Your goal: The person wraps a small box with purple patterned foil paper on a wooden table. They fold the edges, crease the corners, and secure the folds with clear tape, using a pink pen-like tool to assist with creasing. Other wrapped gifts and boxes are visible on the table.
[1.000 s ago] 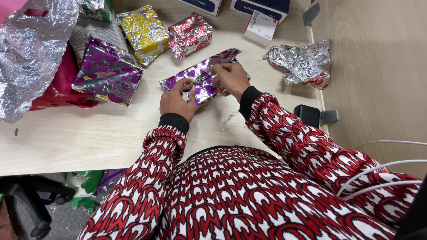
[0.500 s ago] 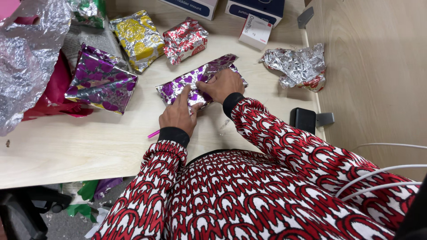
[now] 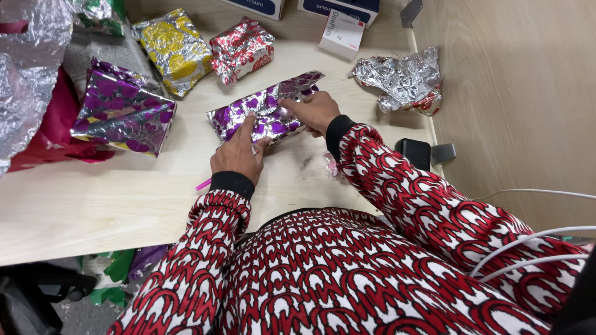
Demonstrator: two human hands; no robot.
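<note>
- I see the purple parcel lying flat on the pale wood desk, mid-desk, just ahead of my torso, long axis running lower-left to upper-right.
- Left hand: fingers spread and pressed flat on the parcel's near-left end; nothing clenched.
- Right hand: fingertips pinched on the foil at the parcel's middle-right, gripping a fold.
- A thin pink stick pokes out on the desk just left of my left wrist.
- Left of the parcel, apart from it: a second purple box, tilted, resting against red paper and a silver sheet.
- Behind it: a yellow packet and a red packet, side by side.
- Right rear: crumpled foil near the desk's edge; a white carton stands behind.
- Right edge: a black block by the wood partition.
- White cables cross my right sleeve.
</note>
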